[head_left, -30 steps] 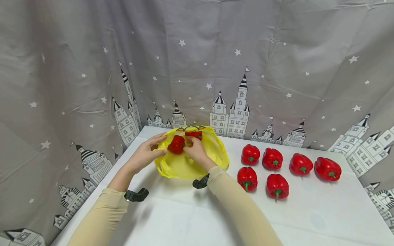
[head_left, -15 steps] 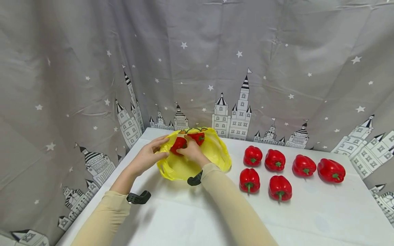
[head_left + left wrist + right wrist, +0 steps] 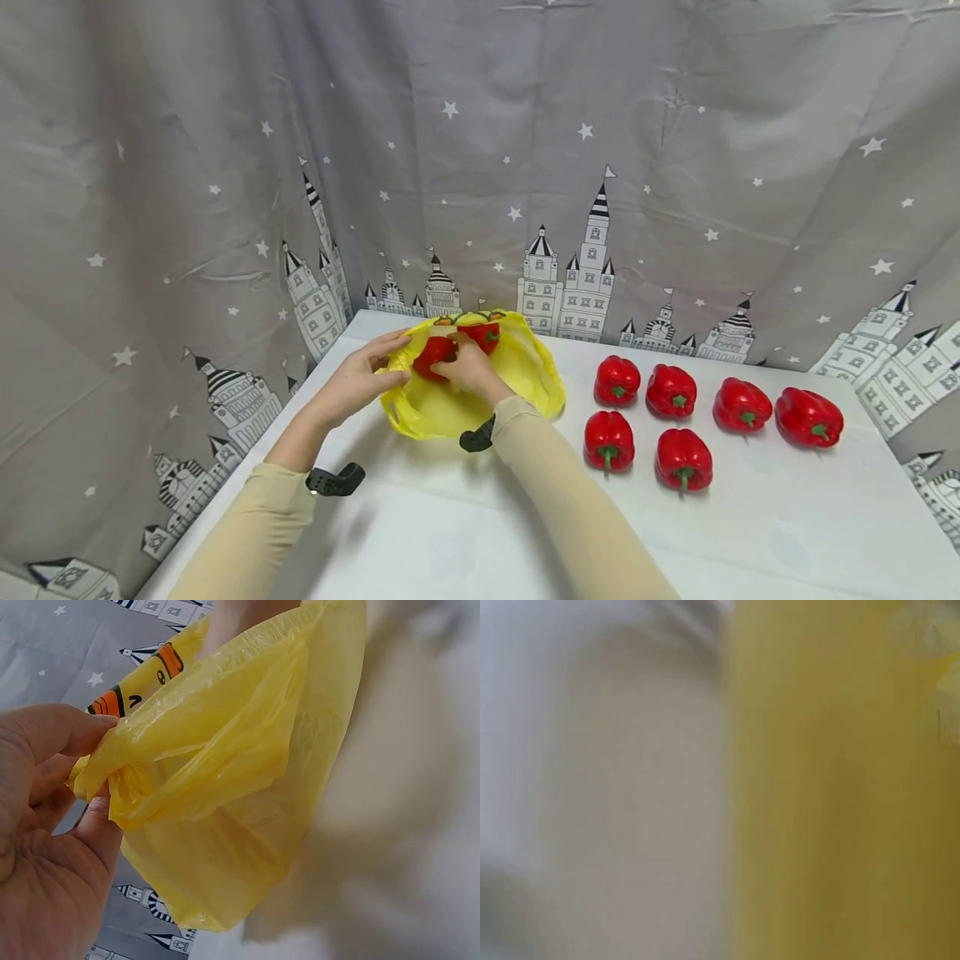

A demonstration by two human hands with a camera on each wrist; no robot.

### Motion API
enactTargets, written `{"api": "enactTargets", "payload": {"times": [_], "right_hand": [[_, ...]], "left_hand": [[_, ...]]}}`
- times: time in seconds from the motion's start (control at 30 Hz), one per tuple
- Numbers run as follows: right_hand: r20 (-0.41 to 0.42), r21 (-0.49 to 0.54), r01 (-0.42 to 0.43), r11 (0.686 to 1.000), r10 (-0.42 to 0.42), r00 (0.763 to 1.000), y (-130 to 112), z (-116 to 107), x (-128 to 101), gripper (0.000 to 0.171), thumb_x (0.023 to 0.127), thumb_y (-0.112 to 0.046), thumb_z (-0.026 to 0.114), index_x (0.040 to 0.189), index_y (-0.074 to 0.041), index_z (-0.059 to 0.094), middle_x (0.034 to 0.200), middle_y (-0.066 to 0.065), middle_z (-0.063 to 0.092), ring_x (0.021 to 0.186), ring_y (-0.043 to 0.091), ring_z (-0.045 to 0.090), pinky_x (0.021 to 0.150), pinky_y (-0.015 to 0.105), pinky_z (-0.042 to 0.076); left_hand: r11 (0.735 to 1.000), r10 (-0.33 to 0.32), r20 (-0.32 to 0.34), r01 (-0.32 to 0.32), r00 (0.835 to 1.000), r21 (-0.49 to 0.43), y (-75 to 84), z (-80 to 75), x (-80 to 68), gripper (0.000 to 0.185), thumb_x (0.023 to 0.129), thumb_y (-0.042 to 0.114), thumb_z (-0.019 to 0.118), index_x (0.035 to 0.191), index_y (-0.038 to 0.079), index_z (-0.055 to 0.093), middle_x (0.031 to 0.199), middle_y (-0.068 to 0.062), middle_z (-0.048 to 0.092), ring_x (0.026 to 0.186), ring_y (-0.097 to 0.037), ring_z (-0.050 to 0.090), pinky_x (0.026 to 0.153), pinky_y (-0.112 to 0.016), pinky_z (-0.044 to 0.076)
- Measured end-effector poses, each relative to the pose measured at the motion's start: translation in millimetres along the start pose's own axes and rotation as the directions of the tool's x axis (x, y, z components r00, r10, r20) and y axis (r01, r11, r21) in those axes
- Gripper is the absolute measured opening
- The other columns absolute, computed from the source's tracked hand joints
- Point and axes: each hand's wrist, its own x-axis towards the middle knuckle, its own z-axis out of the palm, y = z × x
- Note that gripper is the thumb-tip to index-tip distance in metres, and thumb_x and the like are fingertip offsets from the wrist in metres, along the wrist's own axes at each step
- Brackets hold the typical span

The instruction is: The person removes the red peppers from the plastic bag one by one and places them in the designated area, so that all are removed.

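On the white desk (image 3: 750, 517) the thin, limp yellow bag (image 3: 525, 371), best taken at its rim, lies open, the left hand (image 3: 352, 387) pinching that rim while the right hand (image 3: 468, 367), reaching inside, seems to grip a firm, smooth red pepper (image 3: 433, 352).

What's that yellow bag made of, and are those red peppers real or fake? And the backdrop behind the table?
The bag looks like thin plastic film: translucent, glossy, finely crinkled where the left hand pinches it. The peppers have smooth, shiny red skin and green stems; real or plastic, the look leaves it open. The backdrop seems to be matte grey cloth, hanging in soft folds, printed with castles and stars.
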Motion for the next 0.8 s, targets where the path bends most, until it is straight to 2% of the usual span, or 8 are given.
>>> {"api": "enactTargets", "payload": {"times": [0.1, 0.2, 0.53, 0.8], "right_hand": [[-0.009, -0.042, 0.018, 0.999, -0.019, 1.0, -0.1, -2.7, -2.2, 0.07, 0.078, -0.034, 0.073, 0.135, -0.007, 0.041, 0.117, 0.008, 0.056, 0.095, 0.019, 0.056, 0.087, 0.03, 0.047], [-0.003, -0.071, 0.025, 0.997, -0.025, 1.0, -0.4, -5.9, -6.9, 0.069, 0.078, -0.034, 0.073, 0.133, -0.008, 0.042, 0.12, 0.007, 0.054, 0.102, 0.02, 0.053, 0.092, 0.032, 0.044], [0.086, -0.045, 0.051, 0.998, -0.047, 0.995, 12.9, -29.0, -28.8, 0.073, 0.079, -0.032, 0.072, 0.139, -0.011, 0.039, 0.132, 0.007, 0.047, 0.113, 0.023, 0.048, 0.094, 0.038, 0.042], [0.141, -0.048, 0.024, 0.999, -0.017, 0.99, 19.5, -50.8, -46.6, 0.068, 0.078, -0.031, 0.073, 0.136, -0.014, 0.042, 0.125, 0.005, 0.051, 0.109, 0.022, 0.049, 0.092, 0.039, 0.044]], "left_hand": [[1.0, 0.0, -0.022, -0.001, 1.0, -0.013, -8.8, -4.2, 6.0, 0.057, 0.087, 0.018, 0.064, 0.139, 0.012, 0.043, 0.146, 0.01, 0.03, 0.128, -0.025, 0.037, 0.097, -0.039, 0.04], [0.999, -0.002, -0.037, 0.0, 0.999, -0.039, -18.4, -7.7, 11.7, 0.058, 0.086, 0.02, 0.066, 0.139, 0.015, 0.043, 0.146, 0.013, 0.03, 0.128, -0.024, 0.038, 0.094, -0.034, 0.043], [0.994, 0.013, -0.051, -0.018, 0.999, -0.105, -22.3, -11.9, 16.9, 0.062, 0.085, 0.015, 0.067, 0.141, 0.008, 0.04, 0.15, 0.002, 0.026, 0.125, -0.027, 0.04, 0.086, -0.024, 0.047], [0.996, 0.016, -0.039, -0.019, 0.999, -0.092, -21.3, -13.3, 16.7, 0.065, 0.084, 0.021, 0.069, 0.141, 0.01, 0.039, 0.15, 0.004, 0.026, 0.126, -0.025, 0.04, 0.087, -0.022, 0.046]]}}
